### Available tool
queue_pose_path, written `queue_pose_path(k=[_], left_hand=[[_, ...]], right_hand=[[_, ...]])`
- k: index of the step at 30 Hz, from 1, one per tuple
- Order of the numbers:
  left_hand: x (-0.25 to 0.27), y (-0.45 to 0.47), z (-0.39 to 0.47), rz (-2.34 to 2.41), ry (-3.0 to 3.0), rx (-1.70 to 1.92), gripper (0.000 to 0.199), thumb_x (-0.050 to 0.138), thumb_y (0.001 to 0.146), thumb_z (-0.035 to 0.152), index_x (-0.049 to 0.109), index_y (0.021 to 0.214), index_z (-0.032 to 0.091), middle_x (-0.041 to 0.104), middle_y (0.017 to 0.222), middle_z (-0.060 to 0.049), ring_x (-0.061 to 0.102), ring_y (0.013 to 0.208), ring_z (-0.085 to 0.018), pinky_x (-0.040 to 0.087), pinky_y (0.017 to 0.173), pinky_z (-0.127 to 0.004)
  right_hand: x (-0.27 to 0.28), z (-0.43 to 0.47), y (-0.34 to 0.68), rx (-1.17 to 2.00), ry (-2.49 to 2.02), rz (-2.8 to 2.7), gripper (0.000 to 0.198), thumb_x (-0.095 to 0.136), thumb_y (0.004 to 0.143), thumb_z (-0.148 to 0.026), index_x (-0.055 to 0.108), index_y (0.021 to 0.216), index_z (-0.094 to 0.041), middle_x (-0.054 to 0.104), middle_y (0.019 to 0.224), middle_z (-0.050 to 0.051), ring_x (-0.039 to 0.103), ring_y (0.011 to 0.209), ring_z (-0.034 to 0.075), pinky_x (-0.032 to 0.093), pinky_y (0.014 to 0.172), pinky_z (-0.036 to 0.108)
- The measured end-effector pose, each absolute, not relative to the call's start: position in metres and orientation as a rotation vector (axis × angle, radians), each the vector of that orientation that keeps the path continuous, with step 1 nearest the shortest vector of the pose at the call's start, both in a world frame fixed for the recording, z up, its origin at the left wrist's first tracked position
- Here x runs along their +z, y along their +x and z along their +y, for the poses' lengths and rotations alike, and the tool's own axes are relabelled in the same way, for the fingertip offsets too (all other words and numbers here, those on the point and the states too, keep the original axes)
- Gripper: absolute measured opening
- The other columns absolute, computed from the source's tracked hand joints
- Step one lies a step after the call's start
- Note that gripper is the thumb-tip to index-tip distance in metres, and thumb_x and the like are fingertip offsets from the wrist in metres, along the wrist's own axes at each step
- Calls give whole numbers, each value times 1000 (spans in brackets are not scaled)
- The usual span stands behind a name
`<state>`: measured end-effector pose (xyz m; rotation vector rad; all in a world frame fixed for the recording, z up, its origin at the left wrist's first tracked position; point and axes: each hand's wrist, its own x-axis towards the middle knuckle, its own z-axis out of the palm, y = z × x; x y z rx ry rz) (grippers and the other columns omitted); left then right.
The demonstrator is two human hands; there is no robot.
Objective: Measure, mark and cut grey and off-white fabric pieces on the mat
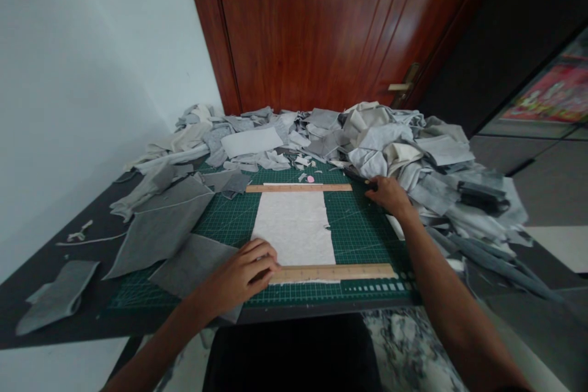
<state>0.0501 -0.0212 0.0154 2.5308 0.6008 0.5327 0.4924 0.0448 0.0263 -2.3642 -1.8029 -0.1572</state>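
Two bare hands work well apart on a dark tabletop. The left hand touches the left end of the near ruler; whether its fingers clamp it or only rest there, I cannot tell. The right hand has its fingertips at one dark, slender thing beside the cloth heap; how firmly they close on it is also unclear.

One white cloth lies flat at the middle of one green cutting mat, between the hands. Two wooden rulers cross it: the near one and the far ruler. Slivers of white show beyond each, and the cloth's right edge has one small dark nick. One pink disc sits just past the far ruler.

Left of the white cloth are two broad gray sheets overlapping the mat, the nearer partly under the left forearm. One folded gray piece lies at the tabletop's near left.

The cloth heap, too tangled to count, spans the far side and the right. Bare mat gives room to move between the white cloth and the right forearm, with a narrower strip along the near edge.
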Motion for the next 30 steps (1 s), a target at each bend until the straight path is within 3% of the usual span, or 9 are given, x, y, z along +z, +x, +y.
queue_pose_path(k=[7,11,14,19,23,26,30], left_hand=[[15,49,-24,616,2512,515,14,60,97,7,65,98,20,63,105,-3,57,106,-18,45,96,-30],[15,49,-23,611,2522,540,14,60,97,8,65,97,21,64,104,-3,57,105,-19,46,95,-31],[16,49,-23,607,2525,560,14,59,97,8,65,97,21,64,103,-3,58,104,-19,47,94,-31],[15,49,-24,611,2533,570,12,59,98,10,65,96,21,65,104,-3,58,103,-19,47,94,-31],[15,50,-25,620,2536,567,12,60,98,10,65,96,20,65,105,-4,57,105,-19,46,95,-31],[17,50,-26,622,2535,566,12,58,99,12,65,95,21,64,103,-3,57,105,-19,46,95,-31],[17,48,-26,720,2500,597,8,58,97,15,62,96,21,64,100,-3,57,103,-20,45,94,-32]], right_hand=[[49,24,517,-220,-2339,-1757,35,63,91,-42,79,116,-22,80,105,13,74,96,32,51,72,34],[52,24,534,-6,-2343,-2058,27,61,94,-39,82,100,-24,80,96,11,74,90,28,50,73,32],[52,23,537,86,-2383,-2163,29,59,95,-40,81,102,-23,80,102,11,75,96,28,50,75,32],[42,5,539,-68,-2323,-2109,25,60,92,-34,80,99,-20,80,95,11,75,91,27,52,74,31],[44,-26,536,-170,-2196,-1909,30,60,92,-41,80,100,-20,80,93,12,75,81,27,53,68,31],[59,-53,518,-23,-1881,-1952,40,59,93,-51,78,106,-18,80,98,12,75,79,26,56,69,32],[75,-82,474,259,-1667,-2065,42,55,99,-55,77,109,-20,78,110,12,75,95,27,60,78,34]])
